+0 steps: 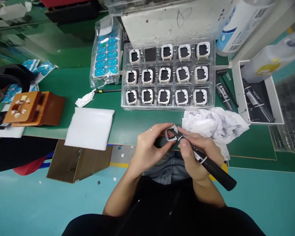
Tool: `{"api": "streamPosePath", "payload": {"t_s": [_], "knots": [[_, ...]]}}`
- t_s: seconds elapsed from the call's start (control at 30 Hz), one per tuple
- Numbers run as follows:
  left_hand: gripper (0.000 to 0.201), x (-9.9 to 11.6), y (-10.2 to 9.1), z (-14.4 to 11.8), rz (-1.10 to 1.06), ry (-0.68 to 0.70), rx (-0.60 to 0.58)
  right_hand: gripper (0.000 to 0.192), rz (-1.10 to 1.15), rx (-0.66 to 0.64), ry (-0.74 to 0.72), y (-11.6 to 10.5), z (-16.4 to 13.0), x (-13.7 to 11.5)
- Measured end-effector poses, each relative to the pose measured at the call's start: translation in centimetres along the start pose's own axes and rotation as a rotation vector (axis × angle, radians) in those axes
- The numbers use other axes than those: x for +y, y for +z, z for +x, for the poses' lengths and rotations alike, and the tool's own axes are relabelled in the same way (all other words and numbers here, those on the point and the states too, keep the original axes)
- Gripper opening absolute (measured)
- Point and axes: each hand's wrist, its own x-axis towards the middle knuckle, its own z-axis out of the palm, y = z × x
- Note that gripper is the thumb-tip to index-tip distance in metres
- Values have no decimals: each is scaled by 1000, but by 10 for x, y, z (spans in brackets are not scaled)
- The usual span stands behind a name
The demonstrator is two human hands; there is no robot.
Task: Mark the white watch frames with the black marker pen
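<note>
Black shirt [162, 213] seen at bottom. Black marker [215, 170] gripped in right hand [199, 152], tip at edge of small white frame [166, 135]; contact can't be confirmed. Frame pinched by fingers of left hand [148, 146], near counter [137, 119] front edge. Tray [167, 107] of similar frames placed behind, crumpled cloth [211, 123] beside right hand.

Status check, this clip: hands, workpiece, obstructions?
Left hand holding small white rounded-square frame. Right hand gripping black marker pen, tip end at frame. Crumpled white cloth beside right hand; no obstruction seen.
</note>
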Motion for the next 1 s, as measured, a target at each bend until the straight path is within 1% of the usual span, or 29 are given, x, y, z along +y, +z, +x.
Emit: {"api": "streamPosePath", "payload": {"t_s": [0.17, 0.27, 0.4, 0.5, 0.7, 0.87, 1.0], "knots": [[45, 1, 1, -5, 67, -11, 11, 22, -105, 11, -68, 3, 7, -8], [44, 1, 2, -7, 92, -8, 13, 25, -138, 7, -74, 5, 10, -12], [41, 2, 2, -7, 112, -1, 16, 24, -161, -11, -73, 6, 11, -14], [40, 3, 2, -6, 123, 6, 17, 23, -156, 18, -80, 6, 12, -14], [41, 3, 3, -7, 129, 25, 38, 21, -204, -3, -77, 6, 12, -16], [43, 1, 3, -8, 147, 37, 43, 20, -231, -28, -118, 6, 12, -18], [44, 0, 3, -7, 122, 59, 50, 22, -224, -10, -102, 7, 16, -18]]}}
